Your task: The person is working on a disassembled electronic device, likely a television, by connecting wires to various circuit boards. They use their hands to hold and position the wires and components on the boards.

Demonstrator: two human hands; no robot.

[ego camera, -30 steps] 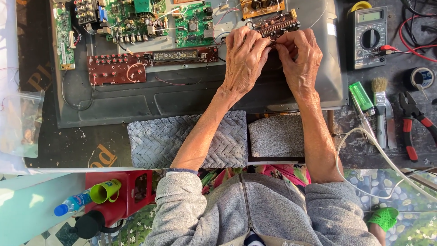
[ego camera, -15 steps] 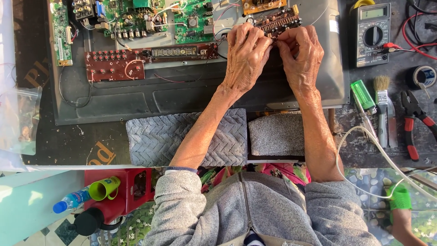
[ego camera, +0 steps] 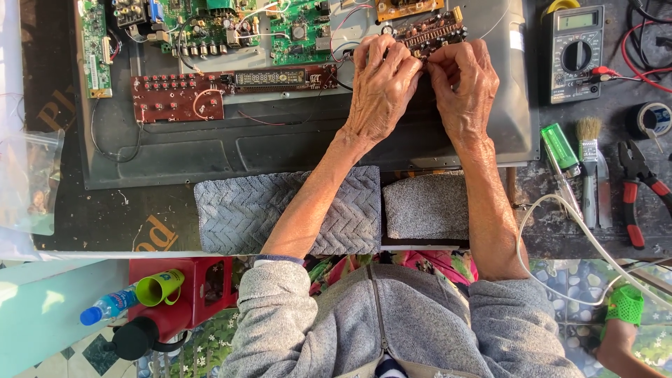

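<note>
Two hands at work, my left hand point(ego camera: 381, 87) & right hand point(ego camera: 465, 84) both pinching small brown circuit board point(ego camera: 434, 29), over grey metal chassis point(ego camera: 294, 150), multimeter point(ego camera: 575, 52) nearby on table point(ego camera: 105, 217).

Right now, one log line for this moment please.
left hand: on brown board | right hand: on brown board | board: over grey panel

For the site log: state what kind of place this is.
Probably an electronics repair bench: both hands, left hand and right hand, work a small circuit board, with a multimeter and pliers nearby.
</note>
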